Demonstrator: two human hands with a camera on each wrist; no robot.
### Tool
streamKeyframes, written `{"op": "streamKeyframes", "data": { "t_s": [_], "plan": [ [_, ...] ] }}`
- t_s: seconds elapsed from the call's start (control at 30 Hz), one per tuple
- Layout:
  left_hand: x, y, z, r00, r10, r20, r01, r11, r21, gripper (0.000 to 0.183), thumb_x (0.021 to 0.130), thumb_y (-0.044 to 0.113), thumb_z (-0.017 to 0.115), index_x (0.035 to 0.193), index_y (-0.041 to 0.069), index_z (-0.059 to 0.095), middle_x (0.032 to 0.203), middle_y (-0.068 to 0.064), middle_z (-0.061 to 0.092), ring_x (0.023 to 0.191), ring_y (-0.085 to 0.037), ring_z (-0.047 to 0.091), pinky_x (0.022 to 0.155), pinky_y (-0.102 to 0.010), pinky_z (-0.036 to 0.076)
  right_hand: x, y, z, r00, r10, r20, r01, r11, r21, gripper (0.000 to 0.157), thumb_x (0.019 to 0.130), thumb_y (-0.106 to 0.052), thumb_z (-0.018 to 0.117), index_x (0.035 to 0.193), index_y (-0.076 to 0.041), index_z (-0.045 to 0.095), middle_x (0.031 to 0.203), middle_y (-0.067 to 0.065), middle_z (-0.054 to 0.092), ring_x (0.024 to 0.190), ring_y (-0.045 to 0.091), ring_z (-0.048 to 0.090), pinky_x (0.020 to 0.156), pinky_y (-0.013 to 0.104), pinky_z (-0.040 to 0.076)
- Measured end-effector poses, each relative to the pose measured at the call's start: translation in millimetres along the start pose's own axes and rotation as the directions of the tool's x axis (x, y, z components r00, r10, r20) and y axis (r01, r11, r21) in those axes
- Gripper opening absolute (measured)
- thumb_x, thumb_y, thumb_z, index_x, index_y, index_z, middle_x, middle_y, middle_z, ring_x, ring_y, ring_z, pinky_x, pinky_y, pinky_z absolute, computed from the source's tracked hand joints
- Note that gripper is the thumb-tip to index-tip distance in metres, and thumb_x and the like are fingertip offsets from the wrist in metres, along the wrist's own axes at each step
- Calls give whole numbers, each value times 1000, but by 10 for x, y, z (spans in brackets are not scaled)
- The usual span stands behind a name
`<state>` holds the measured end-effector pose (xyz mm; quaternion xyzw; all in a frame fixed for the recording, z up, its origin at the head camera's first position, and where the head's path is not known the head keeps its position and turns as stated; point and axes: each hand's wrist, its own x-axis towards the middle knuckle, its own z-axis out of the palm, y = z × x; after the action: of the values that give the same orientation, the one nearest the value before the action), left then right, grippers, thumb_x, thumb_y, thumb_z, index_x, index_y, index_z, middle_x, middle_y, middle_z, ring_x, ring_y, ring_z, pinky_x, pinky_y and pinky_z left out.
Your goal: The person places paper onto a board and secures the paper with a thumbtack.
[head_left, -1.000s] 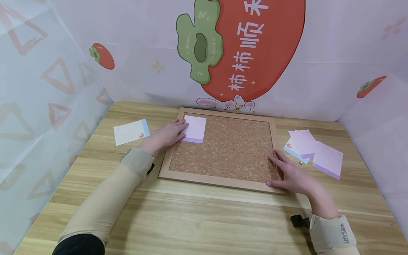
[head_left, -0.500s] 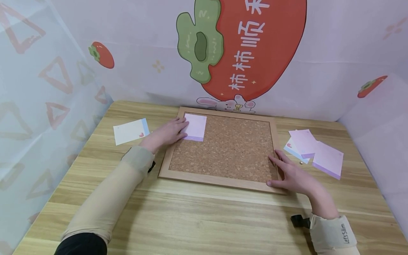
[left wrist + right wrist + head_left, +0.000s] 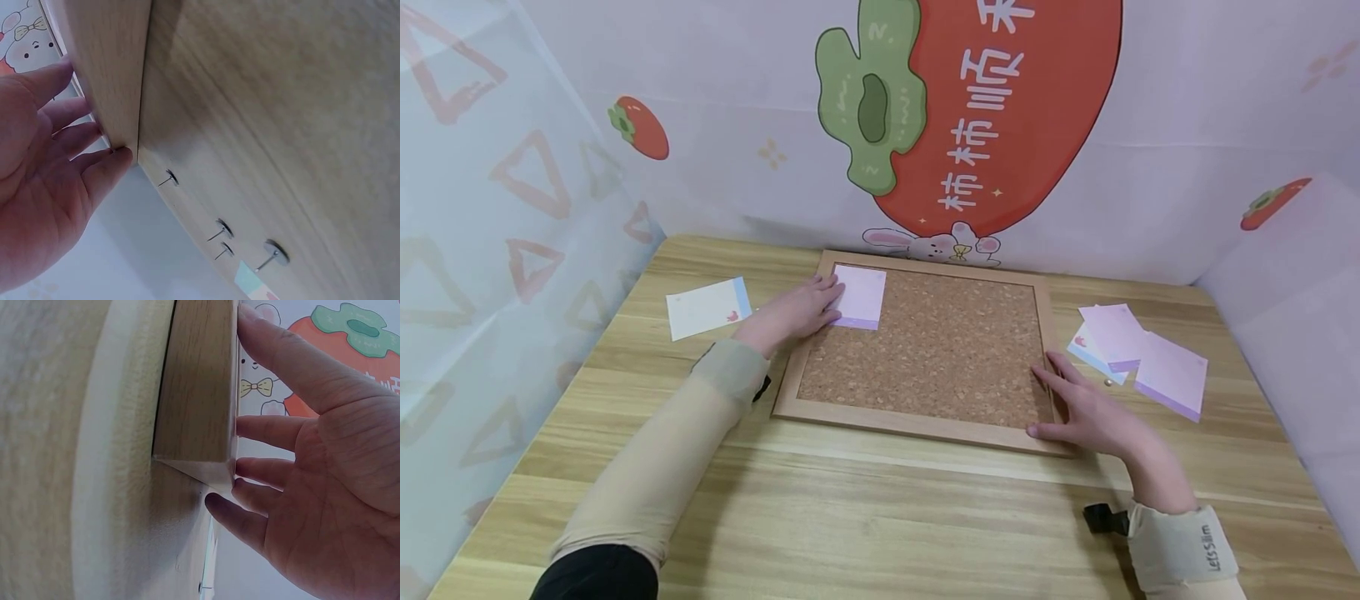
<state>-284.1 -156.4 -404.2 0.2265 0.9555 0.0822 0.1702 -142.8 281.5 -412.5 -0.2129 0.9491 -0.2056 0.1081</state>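
Observation:
A cork board (image 3: 940,358) with a light wooden frame lies flat on the table. On its upper left corner is a pink-lilac paper note (image 3: 861,293) with a purple strip along the bottom. My left hand (image 3: 793,315) reaches over the frame's left side, and its extended fingertips touch the note's left edge. At the lower right corner, my right hand (image 3: 1093,417) rests on the frame with fingers spread. The right wrist view shows its fingertips along the frame (image 3: 197,381). Close to the left hand, several thumbtacks (image 3: 275,252) lie on the table with their points up.
A white note with a blue strip (image 3: 703,310) lies left of the board. Two more pink notes (image 3: 1172,375) and a partly covered white-and-blue one (image 3: 1093,352) lie to the right, near a small metal tack (image 3: 1108,383). A printed backdrop (image 3: 715,183) rises behind the table.
The pink note has slid slightly toward the top of the frame, along with the left hand's fingertips. The right hand and the board stay practically still.

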Motion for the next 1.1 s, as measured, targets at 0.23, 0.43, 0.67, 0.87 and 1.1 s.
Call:
{"op": "streamKeyframes", "data": {
  "t_s": [0.23, 0.43, 0.67, 0.87, 1.1],
  "plan": [
    [23, 15, -24, 1000, -14, 18, 14, 1000, 13, 61, 107, 27, 44, 158, 3, 20, 166, -20, 13, 154, -43, 12, 125, -54, 17, -1, 6, -5, 1000, 8, 10, -8, 1000, -1, 93, 83, -46, 78, 150, 5, 39, 160, 34, 19, 142, 57, 29, 109, 68, 36],
    [49, 23, -26, 1000, -11, 15, 11, 1000, 24, 62, 107, 27, 45, 157, 0, 21, 166, -21, 14, 153, -43, 14, 125, -54, 18, 16, -18, -18, 1000, 18, -1, -18, 1000, -21, 90, 86, -47, 76, 150, 4, 39, 159, 34, 22, 142, 56, 29, 109, 68, 36],
    [32, 43, -37, 1000, -19, 15, 19, 1000, 21, 62, 107, 27, 45, 157, 0, 21, 166, -21, 13, 153, -44, 14, 124, -55, 19, 212, -241, -49, 998, -40, -51, 36, 996, -83, 83, 87, -45, 75, 147, 4, 44, 157, 31, 32, 145, 53, 27, 115, 68, 29],
    [33, 28, -33, 999, -28, 27, 28, 999, 20, 63, 107, 28, 45, 158, 0, 20, 166, -21, 12, 153, -44, 13, 124, -56, 19, 552, -535, 23, 986, -158, -49, 150, 979, -141, 82, 87, -45, 74, 148, 0, 43, 157, 27, 36, 146, 50, 29, 118, 64, 27],
    [40, 40, -34, 999, -30, 27, 29, 999, 23, 63, 107, 28, 44, 158, 1, 20, 166, -21, 12, 153, -43, 14, 124, -56, 19, 929, -812, 98, 976, -217, -33, 212, 971, -108, 80, 90, -45, 72, 152, -7, 39, 161, 19, 33, 151, 41, 27, 122, 57, 26]
  ]
}}
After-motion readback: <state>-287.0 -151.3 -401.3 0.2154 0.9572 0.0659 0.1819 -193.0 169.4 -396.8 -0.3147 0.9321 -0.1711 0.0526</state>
